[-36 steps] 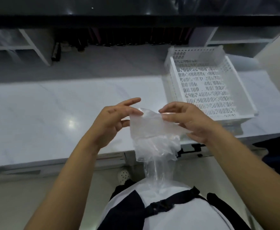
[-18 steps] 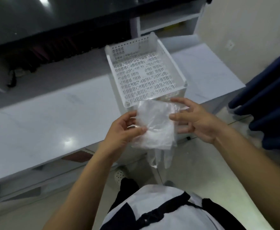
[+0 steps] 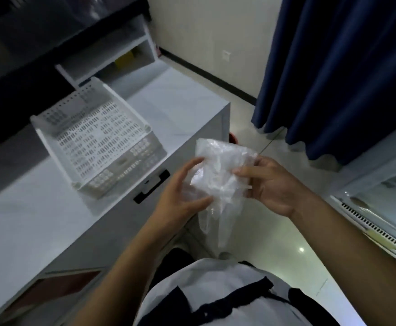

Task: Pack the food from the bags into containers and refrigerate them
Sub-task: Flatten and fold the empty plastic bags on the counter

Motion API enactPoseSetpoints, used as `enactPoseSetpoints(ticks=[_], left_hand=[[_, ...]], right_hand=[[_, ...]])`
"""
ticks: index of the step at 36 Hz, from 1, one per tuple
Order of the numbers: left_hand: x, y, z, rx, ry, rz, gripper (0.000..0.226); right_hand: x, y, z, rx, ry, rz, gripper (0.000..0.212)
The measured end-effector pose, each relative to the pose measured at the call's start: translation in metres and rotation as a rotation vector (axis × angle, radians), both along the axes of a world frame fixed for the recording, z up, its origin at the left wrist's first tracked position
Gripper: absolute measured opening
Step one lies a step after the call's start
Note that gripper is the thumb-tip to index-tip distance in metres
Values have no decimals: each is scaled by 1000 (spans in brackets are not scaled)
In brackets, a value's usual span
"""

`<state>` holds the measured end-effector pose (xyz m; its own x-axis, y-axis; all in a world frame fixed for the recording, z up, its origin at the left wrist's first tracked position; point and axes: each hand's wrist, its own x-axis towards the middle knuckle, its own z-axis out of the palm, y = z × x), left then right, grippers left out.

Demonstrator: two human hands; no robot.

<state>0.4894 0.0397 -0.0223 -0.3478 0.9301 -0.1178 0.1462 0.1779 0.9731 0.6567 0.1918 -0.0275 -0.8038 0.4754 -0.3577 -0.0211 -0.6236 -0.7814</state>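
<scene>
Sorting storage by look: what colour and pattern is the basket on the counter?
White, with slotted perforations across its floor and walls; basket, head view.

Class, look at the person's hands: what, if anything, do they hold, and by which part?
A clear plastic bag, held in both hands by its crumpled upper part: left hand on its left side, right hand pinching its right side. Its lower end hangs free.
</scene>
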Motion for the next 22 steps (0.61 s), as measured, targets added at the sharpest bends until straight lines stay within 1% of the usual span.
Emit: enactPoseSetpoints(ticks=[1,4,5,8,9,10,12,13,14,18,20,22], left_hand=[[4,7,1,-23,18,-27,74],[11,24,-4,-160,330,-137,74],[14,30,-4,-149,392,-156,71],[27,53,-4,-15,424,-127,69],[31,62,-6,6,398,-125,69],[36,72,-7,15,318,-137,69],[44,93,-11,37,21,-186,63],[48,103,-13,55,-100,-200,59],[50,113,-17,72,-178,-208,54],[48,151,-31,95,-343,-265,45],[42,174,-38,76,-376,-287,47],[35,197,-46,49,-368,-279,48]], right_hand=[[7,3,-1,9,-15,-26,40],[19,9,-5,131,-106,-143,31],[23,11,-6,193,-143,-186,27],[30,16,-7,304,-184,-280,23],[32,18,-8,313,-182,-293,23],[34,19,-9,318,-178,-298,23],[37,24,-10,320,-168,-294,23],[38,28,-10,317,-163,-291,24],[39,33,-11,313,-162,-290,26],[41,62,-12,257,-178,-326,28],[42,83,-12,230,-209,-342,27],[40,104,-12,216,-263,-355,24]])
